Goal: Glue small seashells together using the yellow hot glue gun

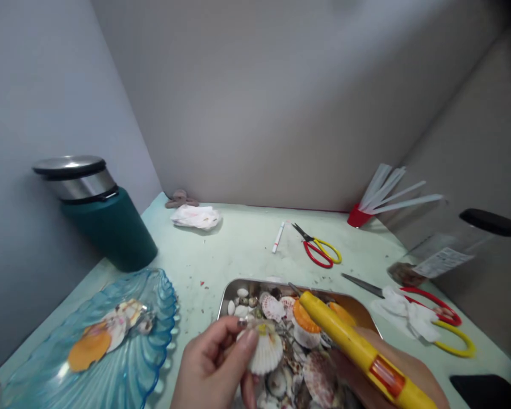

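My left hand [215, 363] pinches a white scallop shell [266, 351] between thumb and fingers, ribbed side showing, with a yellowish patch near its hinge. In my right hand [404, 363] is a yellow pen-shaped electric tool [344, 326] with a thin metal tip and an orange-red switch. Its tip points up and left, apart from the held shell. Both hands are over a metal tray [368, 309] filled with mixed shells, among them an orange scallop [305, 316] and a reddish speckled one [319, 378]. Most of my right fingers are hidden behind the tool.
At left, a blue scalloped dish [153, 341] bears a row of shells beside a green tumbler [111, 227]. Scissors [319, 250], a white marker-like stick [278, 237], a red cup [358, 216] of translucent sticks, more scissors [447, 307] and a clear jar [443, 255] stand or lie beyond.
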